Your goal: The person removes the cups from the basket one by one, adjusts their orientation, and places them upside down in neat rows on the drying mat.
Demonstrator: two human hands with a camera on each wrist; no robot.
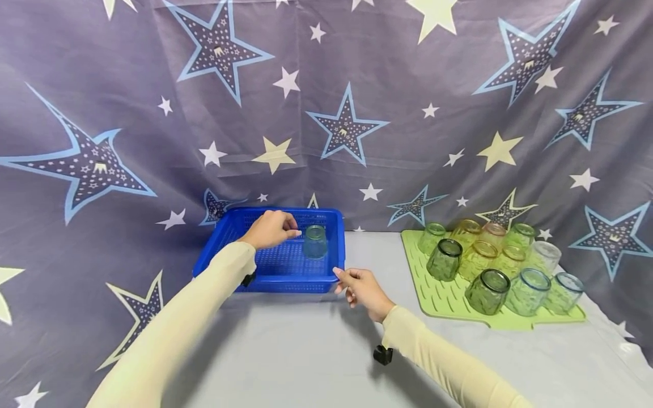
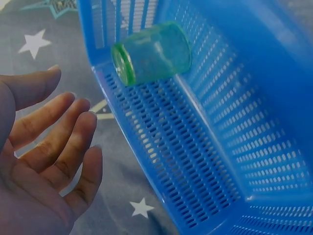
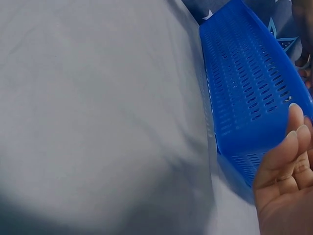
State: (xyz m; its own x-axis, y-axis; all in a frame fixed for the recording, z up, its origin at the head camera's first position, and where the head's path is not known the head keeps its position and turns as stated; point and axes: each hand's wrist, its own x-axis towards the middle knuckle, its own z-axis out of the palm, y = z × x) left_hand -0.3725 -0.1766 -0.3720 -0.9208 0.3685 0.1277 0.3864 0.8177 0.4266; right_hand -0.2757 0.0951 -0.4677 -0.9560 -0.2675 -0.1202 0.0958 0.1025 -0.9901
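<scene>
A blue plastic basket (image 1: 285, 279) with slotted walls stands against the curtain. Inside it, toward the right side, is one green-tinted glass (image 1: 315, 242), also seen in the left wrist view as a green glass (image 2: 152, 54). My left hand (image 1: 272, 228) hovers over the basket, fingers loosely bent and holding nothing, apart from the glass. At the basket's front right corner is my right hand (image 1: 363, 290), its fingers relaxed. In the right wrist view the right hand (image 3: 288, 171) is close beside the basket's corner; whether its fingertips touch cannot be told.
On the right, a green drying mat (image 1: 428, 294) bears several tinted glasses, among them a dark green glass (image 1: 488, 291) and a blue-rimmed glass (image 1: 528, 291). A star-patterned curtain (image 1: 347, 192) hangs behind the white-covered table (image 1: 306, 351).
</scene>
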